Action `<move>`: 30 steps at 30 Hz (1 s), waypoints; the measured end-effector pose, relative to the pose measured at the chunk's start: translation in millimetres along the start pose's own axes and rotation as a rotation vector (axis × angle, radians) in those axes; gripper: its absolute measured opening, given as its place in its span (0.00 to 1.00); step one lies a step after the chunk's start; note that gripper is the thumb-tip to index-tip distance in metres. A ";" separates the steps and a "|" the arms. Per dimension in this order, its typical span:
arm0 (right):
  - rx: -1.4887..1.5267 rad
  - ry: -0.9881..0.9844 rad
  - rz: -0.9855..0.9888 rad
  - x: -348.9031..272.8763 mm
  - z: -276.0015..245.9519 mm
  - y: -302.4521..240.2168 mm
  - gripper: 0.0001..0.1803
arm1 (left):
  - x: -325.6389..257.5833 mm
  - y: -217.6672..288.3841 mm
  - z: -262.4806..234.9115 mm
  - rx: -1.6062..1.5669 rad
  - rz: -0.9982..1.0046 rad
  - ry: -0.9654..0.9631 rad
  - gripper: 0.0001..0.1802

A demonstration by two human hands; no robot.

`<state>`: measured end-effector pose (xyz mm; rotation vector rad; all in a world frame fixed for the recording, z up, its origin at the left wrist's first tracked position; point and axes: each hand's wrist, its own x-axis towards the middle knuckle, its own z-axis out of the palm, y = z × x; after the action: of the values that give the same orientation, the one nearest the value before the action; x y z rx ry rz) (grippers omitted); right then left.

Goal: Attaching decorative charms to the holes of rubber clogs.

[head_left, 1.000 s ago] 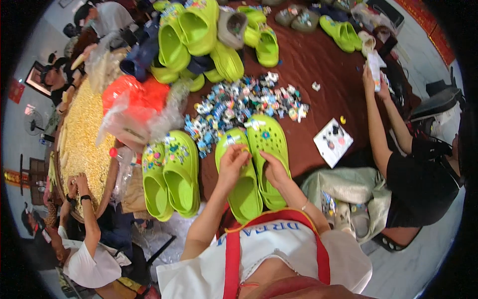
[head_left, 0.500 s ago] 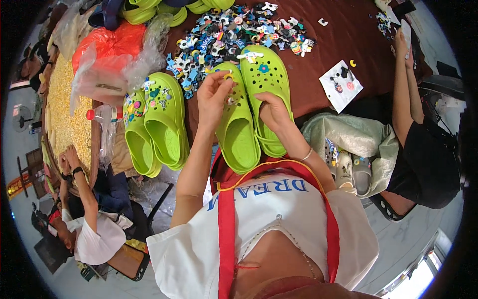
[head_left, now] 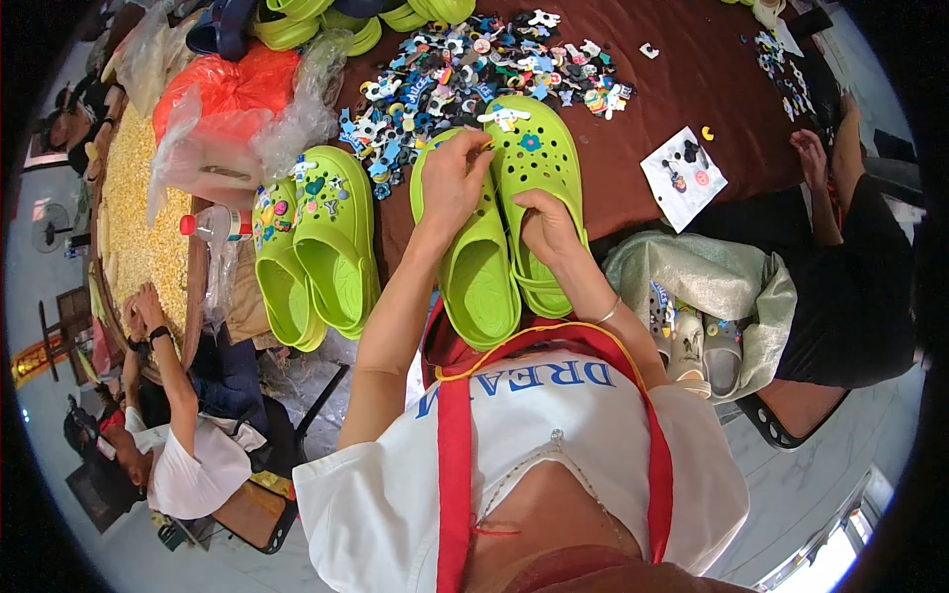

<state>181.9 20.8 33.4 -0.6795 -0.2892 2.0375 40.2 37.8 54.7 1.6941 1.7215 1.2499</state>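
Note:
Two lime-green clogs stand side by side in front of me. Over the upper of the left clog, my left hand pinches; a small yellow bit shows at its fingertips, too small to make out. My right hand grips the right clog at its opening, thumb on the upper, other fingers partly hidden. That clog bears a white character charm and a teal flower charm. Beyond the toes lies a heap of mixed shoe charms.
To the left stands a charm-decorated green clog pair, beside a plastic bottle and red bag. A white sheet with charms and a sack of clogs lie right. Other people sit at both sides.
My left hand has moved right and over the left clog's upper, its fingertips now near the right clog. My right hand keeps its grip. The person at right has lowered their hands.

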 end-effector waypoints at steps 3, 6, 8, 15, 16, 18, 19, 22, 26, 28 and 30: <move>-0.001 -0.005 0.026 1.1 -4.2 1.8 0.17 | 1.9 -9.5 3.3 0.120 0.069 -0.028 0.09; 0.009 -0.007 0.029 1.8 -9.6 4.1 0.17 | 5.7 -4.1 5.7 0.269 0.177 -0.042 0.09; 0.012 -0.002 0.022 -0.5 -8.2 5.1 0.17 | 5.6 -2.6 5.2 0.347 0.221 -0.040 0.08; -0.011 -0.027 0.020 8.6 -11.5 1.3 0.18 | 18.5 -12.3 11.7 0.395 0.327 -0.127 0.06; -0.012 -0.019 -0.002 6.3 -8.5 0.6 0.18 | 18.6 -12.1 11.1 0.386 0.355 -0.151 0.07; -0.027 -0.031 -0.008 5.4 -4.5 -2.2 0.18 | 23.7 -9.2 10.6 0.399 0.413 -0.141 0.06; -0.040 -0.037 -0.004 8.3 -2.8 -3.4 0.19 | 27.0 -9.9 10.6 0.414 0.460 -0.135 0.06; 0.008 -0.030 0.107 9.5 -3.0 -2.5 0.18 | 30.2 -5.1 4.6 0.516 0.499 -0.179 0.03; -0.039 0.051 0.065 10.5 -19.7 9.2 0.17 | 21.0 -14.8 16.3 0.500 0.548 -0.209 0.01; -0.045 0.022 0.075 6.1 -26.2 7.6 0.14 | 13.6 -10.1 17.5 0.564 0.610 -0.175 0.02; -0.062 -0.011 0.066 2.9 -27.7 9.5 0.13 | 9.8 -6.8 11.6 0.600 0.597 -0.239 0.06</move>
<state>189.8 16.4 5.4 -0.7247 -0.3414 2.1027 44.0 51.5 46.1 2.7273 1.5874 0.7022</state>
